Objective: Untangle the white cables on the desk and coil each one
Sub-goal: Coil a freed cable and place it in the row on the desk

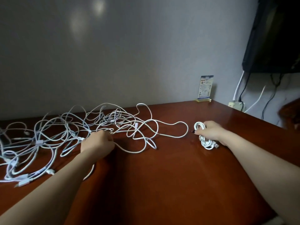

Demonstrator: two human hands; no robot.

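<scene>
Several white cables (53, 137) lie tangled along the desk's (162, 184) left edge, where the left hand (97, 142) curls its fingers round strands; the right hand (211, 131), fingers curled, clasps a coiled cable (204, 141) toward the right edge. Print on the back-corner card stand (205, 88) is unreadable; bare wood lies toward the near edge.

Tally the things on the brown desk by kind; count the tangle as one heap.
Coiled white cable bundle: 1
Tangled heap of loose white cables: 1
Upright printed card in clear stand: 1
Total: 3
</scene>
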